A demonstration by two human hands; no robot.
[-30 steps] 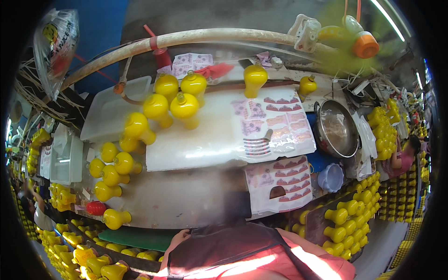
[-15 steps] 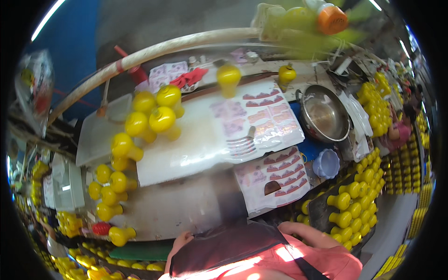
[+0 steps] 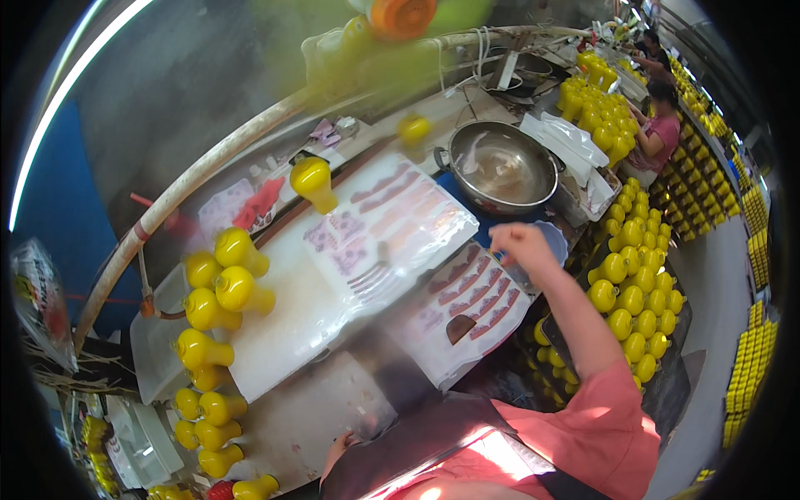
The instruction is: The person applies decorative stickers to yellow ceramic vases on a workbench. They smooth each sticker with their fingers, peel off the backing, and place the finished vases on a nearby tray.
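My right hand [image 3: 523, 248] is raised beside the pale lavender bowl [image 3: 557, 239], its fingers curled. What they hold, if anything, is hidden. Below it lies a printed sheet [image 3: 429, 329] with dark red curved decals and a dark gap in it. My left hand [image 3: 338, 450] is low at the near table edge, partly covered by the dark apron, so its fingers barely show. Across the white board [image 3: 275, 350] more printed decal sheets [image 3: 417, 217] are spread under a glossy film. A glossy yellow bulb-shaped piece [image 3: 313, 185] stands at the board's far edge.
Several yellow bulb-shaped pieces [image 3: 242, 287] line the board's left side. A wide metal pan [image 3: 502, 167] stands behind the bowl, with racks of yellow pieces [image 3: 637, 292] at right. A curved pipe [image 3: 192, 179] runs along the back. Another person [image 3: 662, 133] works at far right.
My right hand has lifted from near my body and reached out to the lavender bowl. My left hand stays low by the table edge. The whole view has turned toward the right.
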